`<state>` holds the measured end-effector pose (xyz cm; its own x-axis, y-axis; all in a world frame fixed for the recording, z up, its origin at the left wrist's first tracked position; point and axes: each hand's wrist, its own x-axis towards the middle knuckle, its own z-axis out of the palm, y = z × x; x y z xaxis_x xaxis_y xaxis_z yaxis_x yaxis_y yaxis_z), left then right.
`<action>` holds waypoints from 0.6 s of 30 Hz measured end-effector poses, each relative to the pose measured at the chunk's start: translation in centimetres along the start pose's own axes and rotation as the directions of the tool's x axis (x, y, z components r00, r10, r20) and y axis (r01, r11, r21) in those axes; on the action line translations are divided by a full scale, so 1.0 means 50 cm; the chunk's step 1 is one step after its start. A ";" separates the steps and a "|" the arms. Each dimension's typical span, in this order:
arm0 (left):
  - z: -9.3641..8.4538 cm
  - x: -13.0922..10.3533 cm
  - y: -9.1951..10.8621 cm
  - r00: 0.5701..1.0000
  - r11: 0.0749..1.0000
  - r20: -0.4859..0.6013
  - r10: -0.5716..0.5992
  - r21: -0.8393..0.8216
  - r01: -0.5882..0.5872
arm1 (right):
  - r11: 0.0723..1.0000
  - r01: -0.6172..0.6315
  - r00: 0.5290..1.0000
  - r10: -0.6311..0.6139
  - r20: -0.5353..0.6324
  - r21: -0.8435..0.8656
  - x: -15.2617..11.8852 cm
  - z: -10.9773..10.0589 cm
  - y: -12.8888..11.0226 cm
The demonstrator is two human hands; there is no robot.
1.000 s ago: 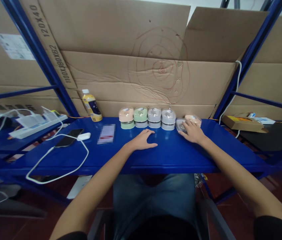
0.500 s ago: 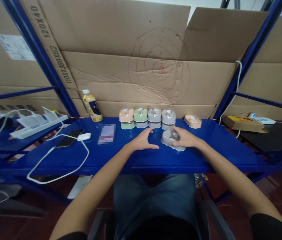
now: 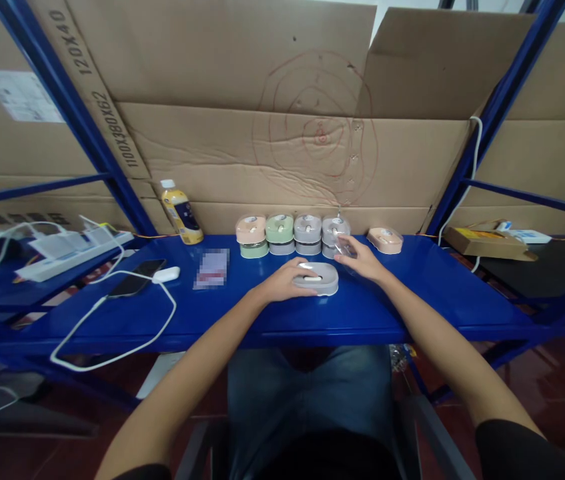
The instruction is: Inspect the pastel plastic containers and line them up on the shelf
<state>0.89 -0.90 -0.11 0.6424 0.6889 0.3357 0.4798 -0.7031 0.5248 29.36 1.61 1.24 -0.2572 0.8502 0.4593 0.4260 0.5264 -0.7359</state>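
Box (image 3: 326, 280), now leftward (in left hand (image 3: 282, 281))

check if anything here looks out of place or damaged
The cardboard backing is creased and pocked with small holes near its uneven red rings. One peach box also sits alone at the right, apart from the row of stacked boxes; nothing looks spilled.

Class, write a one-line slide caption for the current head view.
Left hand gripping a grey box, right hand holding a clear cover.
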 end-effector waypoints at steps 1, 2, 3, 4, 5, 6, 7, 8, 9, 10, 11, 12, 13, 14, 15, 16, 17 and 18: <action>-0.001 0.000 -0.001 1.000 1.000 -0.013 -0.011 0.009 0.012 | 1.000 -0.017 1.000 0.017 -0.009 0.006 0.000 -0.003 0.005; -0.002 0.000 -0.002 0.999 1.000 -0.030 -0.023 0.017 0.023 | 0.999 -0.032 0.999 0.032 -0.018 0.016 0.000 -0.005 0.007; -0.004 0.000 -0.004 0.998 0.999 -0.052 -0.035 0.022 0.037 | 0.999 -0.044 0.999 0.045 -0.026 0.026 0.002 -0.007 0.009; -0.007 0.000 -0.005 0.995 0.998 -0.082 -0.050 0.024 0.052 | 0.998 -0.054 0.998 0.055 -0.036 0.033 0.003 -0.008 0.010; -0.011 0.001 -0.007 0.990 0.997 -0.123 -0.066 0.023 0.069 | 0.997 -0.061 0.997 0.063 -0.047 0.035 0.005 -0.009 0.010; -0.016 0.001 -0.009 0.981 0.996 -0.176 -0.085 0.018 0.090 | 0.997 -0.066 0.996 0.068 -0.058 0.034 0.007 -0.010 0.010; -0.021 0.002 -0.011 0.965 0.993 -0.238 -0.108 0.012 0.114 | 0.997 -0.069 0.995 0.071 -0.069 0.034 0.009 -0.011 0.011; -0.027 0.002 -0.013 0.943 0.990 -0.304 -0.134 0.004 0.141 | 0.997 -0.070 0.994 0.073 -0.079 0.038 0.011 -0.013 0.011; -0.032 0.002 -0.015 0.917 0.985 -0.366 -0.160 -0.005 0.170 | 0.997 -0.070 0.993 0.074 -0.087 0.045 0.012 -0.016 0.011; -0.036 0.002 -0.016 0.893 0.981 -0.412 -0.184 -0.013 0.195 | 0.996 -0.067 0.993 0.072 -0.094 0.054 0.013 -0.019 0.011; -0.040 0.001 -0.016 0.878 0.977 -0.435 -0.199 -0.018 0.212 | 0.996 -0.060 0.993 0.066 -0.096 0.062 0.013 -0.022 0.009; -0.042 0.000 -0.015 0.878 0.976 -0.434 -0.201 -0.018 0.215 | 0.997 -0.051 0.994 0.057 -0.093 0.066 0.013 -0.025 0.007; -0.042 -0.001 -0.013 0.893 0.980 -0.408 -0.188 -0.012 0.201 | 0.997 -0.039 0.995 0.045 -0.084 0.068 0.011 -0.027 0.003; -0.040 -0.001 -0.011 0.917 0.985 -0.365 -0.161 -0.001 0.172 | 0.997 -0.027 0.997 0.031 -0.068 0.067 0.009 -0.029 -0.001; -0.036 -0.002 -0.007 0.942 0.991 -0.311 -0.124 0.012 0.135 | 0.998 -0.011 0.999 0.015 -0.048 0.068 0.006 -0.029 -0.006; -0.031 -0.002 -0.004 0.962 0.995 -0.258 -0.084 0.025 0.094 | 0.998 0.008 1.000 -0.006 -0.024 0.066 0.002 -0.029 -0.012; -0.025 -0.002 0.000 0.976 0.998 -0.213 -0.047 0.034 0.055 | 0.998 0.032 0.999 -0.032 0.000 0.061 -0.002 -0.028 -0.018; -0.019 -0.001 0.003 0.984 0.999 -0.176 -0.018 0.040 0.025 | 0.997 0.063 0.998 -0.064 0.027 0.049 -0.005 -0.026 -0.024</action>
<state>0.36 -0.87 0.67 0.5185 0.7215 0.4589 0.5193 -0.6921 0.5014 30.05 0.74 2.66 -0.3070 0.8147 0.4920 0.3664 0.5783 -0.7290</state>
